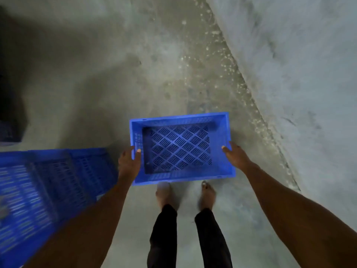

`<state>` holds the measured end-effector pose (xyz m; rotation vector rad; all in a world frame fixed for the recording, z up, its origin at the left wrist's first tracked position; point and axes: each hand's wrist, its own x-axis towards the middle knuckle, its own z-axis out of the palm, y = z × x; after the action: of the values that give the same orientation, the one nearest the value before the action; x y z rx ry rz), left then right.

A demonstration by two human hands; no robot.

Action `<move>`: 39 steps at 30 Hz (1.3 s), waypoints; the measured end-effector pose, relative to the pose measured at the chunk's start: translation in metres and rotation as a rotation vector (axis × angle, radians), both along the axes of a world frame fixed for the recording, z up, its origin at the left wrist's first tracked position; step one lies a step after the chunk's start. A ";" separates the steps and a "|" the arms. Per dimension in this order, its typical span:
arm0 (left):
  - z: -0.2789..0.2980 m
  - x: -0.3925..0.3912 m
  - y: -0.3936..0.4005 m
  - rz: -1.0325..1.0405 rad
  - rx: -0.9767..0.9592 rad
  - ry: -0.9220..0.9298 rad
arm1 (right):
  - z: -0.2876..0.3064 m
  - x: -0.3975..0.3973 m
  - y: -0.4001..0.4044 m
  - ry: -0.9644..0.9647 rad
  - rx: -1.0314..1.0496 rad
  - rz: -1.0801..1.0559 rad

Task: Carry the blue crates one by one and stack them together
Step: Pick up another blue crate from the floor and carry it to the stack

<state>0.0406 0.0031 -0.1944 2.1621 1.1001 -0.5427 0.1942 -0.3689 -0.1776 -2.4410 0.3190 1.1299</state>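
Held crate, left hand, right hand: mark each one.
Held crate (180, 148), head view, on its slotted floor.
Left hand (128, 163), head view, on the back of the hand.
Right hand (236, 155), head view, on the back of the hand.

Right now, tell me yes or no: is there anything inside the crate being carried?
No. The crate held by the left hand and right hand shows only its bare slotted bottom.

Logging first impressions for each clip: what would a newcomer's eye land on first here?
The bright blue crate at centre frame, empty and upright, gripped at its short sides by the left hand and right hand above bare feet. Next, the blurred blue crates at lower left, against the dull grey concrete floor.
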 end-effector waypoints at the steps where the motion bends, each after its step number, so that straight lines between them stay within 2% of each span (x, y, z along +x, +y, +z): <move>1: -0.028 0.001 0.013 0.022 -0.007 0.039 | -0.019 0.010 -0.005 -0.014 -0.008 -0.047; 2: -0.050 0.002 0.028 0.065 -0.030 0.078 | -0.035 0.019 -0.008 -0.036 -0.016 -0.092; 5: -0.100 0.004 0.055 0.271 -0.159 0.040 | -0.080 0.039 -0.014 -0.047 -0.033 -0.195; 10: -0.135 0.024 0.073 0.593 -0.420 0.014 | -0.135 0.053 -0.017 0.004 0.111 -0.408; 12: -0.138 0.028 0.079 0.633 -0.495 0.011 | -0.144 0.055 -0.018 0.004 0.198 -0.557; 15: -0.136 0.040 0.072 0.660 -0.619 -0.041 | -0.147 0.059 -0.019 0.017 0.250 -0.669; 21: -0.133 0.046 0.055 0.634 -0.751 -0.081 | -0.151 0.060 -0.021 0.198 0.361 -0.730; 27: -0.126 0.040 0.052 0.629 -0.621 -0.096 | -0.136 0.058 -0.024 0.169 0.374 -0.721; 32: -0.069 0.039 0.048 0.610 -0.587 -0.131 | -0.082 0.059 -0.028 0.155 0.407 -0.704; 35: -0.004 0.039 0.045 0.571 -0.570 -0.183 | -0.025 0.062 -0.031 0.108 0.439 -0.670; 39: 0.101 0.037 0.034 0.535 -0.550 -0.262 | 0.079 0.062 -0.034 0.027 0.451 -0.627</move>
<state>0.0779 0.0375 -0.0931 1.3492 1.1549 -0.2597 0.2567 -0.4032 -0.0985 -1.7474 0.6933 0.8377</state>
